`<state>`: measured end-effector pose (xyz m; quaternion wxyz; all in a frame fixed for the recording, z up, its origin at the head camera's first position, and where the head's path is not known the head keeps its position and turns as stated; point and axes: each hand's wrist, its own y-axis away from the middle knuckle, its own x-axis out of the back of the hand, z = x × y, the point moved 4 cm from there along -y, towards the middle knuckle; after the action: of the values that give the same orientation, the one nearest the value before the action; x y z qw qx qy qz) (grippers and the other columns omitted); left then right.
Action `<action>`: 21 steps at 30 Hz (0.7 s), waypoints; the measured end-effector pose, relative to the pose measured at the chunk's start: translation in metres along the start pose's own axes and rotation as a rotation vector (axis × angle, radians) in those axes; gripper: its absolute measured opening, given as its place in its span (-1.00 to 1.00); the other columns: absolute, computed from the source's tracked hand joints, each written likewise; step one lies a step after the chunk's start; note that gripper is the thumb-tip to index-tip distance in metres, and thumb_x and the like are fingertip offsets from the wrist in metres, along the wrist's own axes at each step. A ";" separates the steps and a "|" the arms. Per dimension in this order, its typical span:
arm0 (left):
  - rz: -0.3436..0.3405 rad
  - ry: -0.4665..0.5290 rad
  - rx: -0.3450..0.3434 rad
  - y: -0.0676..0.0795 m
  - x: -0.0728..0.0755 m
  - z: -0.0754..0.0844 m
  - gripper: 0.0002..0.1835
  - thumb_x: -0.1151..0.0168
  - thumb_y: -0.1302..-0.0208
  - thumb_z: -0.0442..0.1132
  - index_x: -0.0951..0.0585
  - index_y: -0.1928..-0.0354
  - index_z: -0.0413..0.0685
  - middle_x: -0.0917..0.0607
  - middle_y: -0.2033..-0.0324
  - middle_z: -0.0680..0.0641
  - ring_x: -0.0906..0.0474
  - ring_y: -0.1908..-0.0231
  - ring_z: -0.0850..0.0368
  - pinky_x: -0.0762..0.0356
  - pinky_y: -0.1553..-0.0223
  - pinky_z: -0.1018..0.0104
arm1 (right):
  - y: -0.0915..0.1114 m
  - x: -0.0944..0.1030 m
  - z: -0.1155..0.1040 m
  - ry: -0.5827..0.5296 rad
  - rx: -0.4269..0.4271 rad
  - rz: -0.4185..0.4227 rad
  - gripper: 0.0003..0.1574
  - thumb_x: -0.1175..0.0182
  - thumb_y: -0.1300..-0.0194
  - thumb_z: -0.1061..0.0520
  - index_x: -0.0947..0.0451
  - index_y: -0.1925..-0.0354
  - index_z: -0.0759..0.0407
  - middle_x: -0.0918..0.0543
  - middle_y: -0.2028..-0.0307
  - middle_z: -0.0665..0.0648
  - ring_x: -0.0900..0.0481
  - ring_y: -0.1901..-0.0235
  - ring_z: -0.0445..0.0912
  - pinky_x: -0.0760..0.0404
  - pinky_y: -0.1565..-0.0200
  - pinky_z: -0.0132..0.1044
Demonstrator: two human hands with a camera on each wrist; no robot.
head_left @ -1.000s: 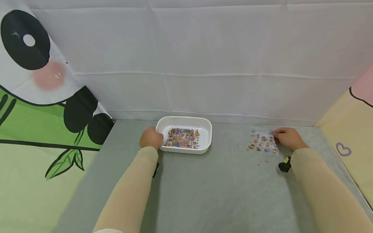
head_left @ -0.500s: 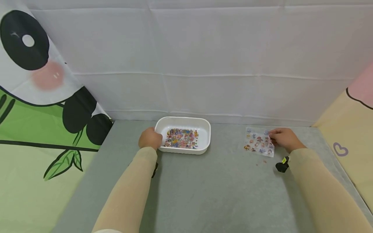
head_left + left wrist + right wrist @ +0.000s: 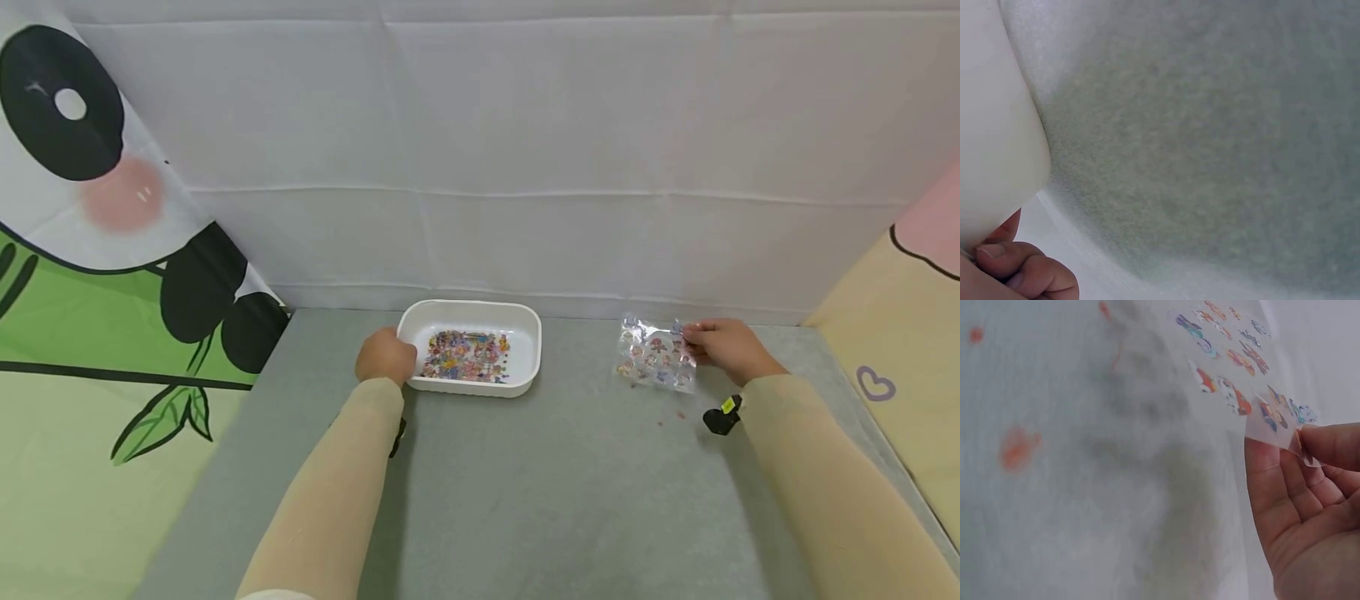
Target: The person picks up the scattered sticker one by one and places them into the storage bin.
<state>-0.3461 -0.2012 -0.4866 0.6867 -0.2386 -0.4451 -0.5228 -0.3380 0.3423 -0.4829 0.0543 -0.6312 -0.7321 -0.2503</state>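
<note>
My left hand [image 3: 386, 357] grips the left end of a white plastic tray [image 3: 531, 337]. In the left wrist view, curled fingers [image 3: 1044, 275] show at the tray's lower corner. Many small colourful pieces [image 3: 467, 357] lie on the tray's floor, too small to make out one by one. Off to the right, my right hand [image 3: 733, 348] pinches the right edge of a clear sticker sheet [image 3: 656, 358] printed with little cartoon figures. The right wrist view shows the thumb on top and the fingers behind the see-through sheet [image 3: 1229, 369], which is lifted above the table.
A grey cloth-like surface covers the table [image 3: 555, 483]. Small reddish spots [image 3: 681, 415] lie in front of the sheet. A white creased backdrop [image 3: 525, 167] rises behind the table, with printed panels at both sides. A black wrist camera [image 3: 722, 417] sits by the right sleeve.
The right hand has moved slightly left and raised the sticker sheet, which now tilts and catches light. The left hand keeps its hold on the tray; the view has shifted a little.
</note>
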 end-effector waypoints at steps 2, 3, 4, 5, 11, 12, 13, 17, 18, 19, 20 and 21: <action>-0.002 -0.002 -0.001 0.001 0.000 0.000 -0.57 -0.09 -0.34 -0.24 -0.64 -0.19 -0.25 -0.74 0.04 -0.26 -0.66 0.07 -0.19 -0.61 0.05 -0.14 | -0.001 -0.003 -0.005 -0.028 0.011 -0.018 -0.40 -0.07 -0.61 0.08 -0.35 -0.31 0.59 -0.65 0.18 0.02 -0.64 0.24 -0.24 -0.67 0.08 -0.33; -0.003 -0.003 -0.002 0.001 0.001 0.000 -0.57 -0.09 -0.35 -0.23 -0.64 -0.19 -0.24 -0.74 0.04 -0.26 -0.66 0.07 -0.19 -0.61 0.05 -0.14 | -0.001 -0.005 -0.007 -0.040 0.015 -0.022 -0.40 -0.07 -0.61 0.09 -0.36 -0.30 0.59 -0.65 0.19 0.01 -0.63 0.24 -0.24 -0.67 0.08 -0.33; -0.004 -0.004 -0.002 0.001 0.001 0.000 -0.56 -0.09 -0.35 -0.23 -0.64 -0.20 -0.24 -0.74 0.03 -0.26 -0.66 0.07 -0.19 -0.61 0.04 -0.14 | -0.001 -0.007 -0.010 -0.050 0.021 -0.029 -0.41 -0.07 -0.61 0.09 -0.36 -0.29 0.59 -0.65 0.20 0.01 -0.63 0.25 -0.24 -0.67 0.08 -0.33; -0.007 -0.004 -0.002 0.002 0.001 0.001 -0.56 -0.09 -0.35 -0.23 -0.63 -0.20 -0.25 -0.73 0.03 -0.27 -0.66 0.06 -0.19 -0.61 0.03 -0.14 | -0.001 -0.010 -0.012 -0.061 0.026 -0.034 -0.42 -0.08 -0.60 0.09 -0.37 -0.27 0.59 -0.64 0.20 0.02 -0.63 0.26 -0.24 -0.67 0.08 -0.32; -0.014 0.009 0.008 0.002 0.001 0.003 -0.57 -0.10 -0.35 -0.24 -0.64 -0.20 -0.24 -0.74 0.03 -0.26 -0.66 0.07 -0.18 -0.61 0.04 -0.14 | 0.003 -0.020 -0.026 -0.110 0.052 -0.031 -0.47 -0.07 -0.60 0.15 -0.39 -0.24 0.61 -0.67 0.22 0.06 -0.65 0.27 -0.22 -0.69 0.09 -0.29; -0.008 0.011 0.006 0.001 0.000 0.003 -0.57 -0.10 -0.34 -0.24 -0.65 -0.19 -0.23 -0.74 0.04 -0.25 -0.66 0.08 -0.18 -0.61 0.05 -0.14 | 0.004 -0.022 -0.028 -0.118 0.053 -0.025 -0.48 -0.06 -0.60 0.17 -0.38 -0.25 0.62 -0.68 0.23 0.05 -0.65 0.27 -0.22 -0.69 0.08 -0.29; -0.008 0.013 0.004 0.001 -0.001 0.003 -0.57 -0.10 -0.34 -0.24 -0.65 -0.18 -0.23 -0.74 0.05 -0.25 -0.66 0.09 -0.18 -0.61 0.05 -0.14 | 0.006 -0.024 -0.029 -0.128 0.054 -0.023 -0.48 -0.05 -0.60 0.19 -0.37 -0.26 0.63 -0.68 0.22 0.06 -0.66 0.27 -0.22 -0.69 0.08 -0.29; -0.003 0.018 -0.007 0.002 -0.001 0.003 -0.59 -0.11 -0.35 -0.23 -0.66 -0.16 -0.22 -0.75 0.08 -0.24 -0.67 0.11 -0.18 -0.62 0.09 -0.14 | 0.009 -0.036 -0.029 -0.195 0.061 -0.017 -0.47 -0.04 -0.59 0.23 -0.31 -0.30 0.64 -0.67 0.21 0.06 -0.66 0.26 -0.22 -0.69 0.10 -0.31; -0.004 0.020 -0.007 0.002 -0.001 0.002 -0.60 -0.10 -0.36 -0.24 -0.66 -0.16 -0.23 -0.75 0.08 -0.24 -0.67 0.12 -0.18 -0.63 0.11 -0.14 | 0.009 -0.040 -0.029 -0.221 0.059 -0.013 -0.46 -0.05 -0.59 0.22 -0.30 -0.31 0.64 -0.66 0.22 0.05 -0.66 0.27 -0.22 -0.69 0.11 -0.32; -0.007 0.022 -0.005 0.003 0.000 0.002 -0.60 -0.10 -0.36 -0.24 -0.66 -0.16 -0.23 -0.75 0.09 -0.25 -0.67 0.13 -0.18 -0.63 0.12 -0.14 | 0.010 -0.044 -0.029 -0.247 0.057 -0.009 -0.45 -0.06 -0.59 0.21 -0.30 -0.31 0.63 -0.66 0.23 0.04 -0.65 0.27 -0.23 -0.69 0.13 -0.34; -0.007 0.023 -0.006 0.004 0.001 0.001 -0.61 -0.10 -0.37 -0.24 -0.66 -0.15 -0.23 -0.75 0.10 -0.25 -0.67 0.14 -0.18 -0.64 0.14 -0.13 | 0.010 -0.047 -0.030 -0.272 0.056 0.000 -0.44 -0.07 -0.59 0.21 -0.30 -0.32 0.62 -0.65 0.25 0.02 -0.65 0.28 -0.23 -0.69 0.14 -0.35; -0.006 0.021 -0.004 0.004 0.002 0.001 -0.61 -0.10 -0.36 -0.24 -0.66 -0.15 -0.23 -0.75 0.10 -0.25 -0.67 0.14 -0.18 -0.64 0.14 -0.13 | 0.011 -0.051 -0.032 -0.305 0.053 0.010 -0.44 -0.08 -0.58 0.21 -0.30 -0.31 0.62 -0.65 0.27 0.00 -0.65 0.29 -0.23 -0.69 0.15 -0.35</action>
<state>-0.3431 -0.2001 -0.4836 0.6894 -0.2331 -0.4375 -0.5282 -0.3251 0.2831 -0.4721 -0.0396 -0.6637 -0.7352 -0.1319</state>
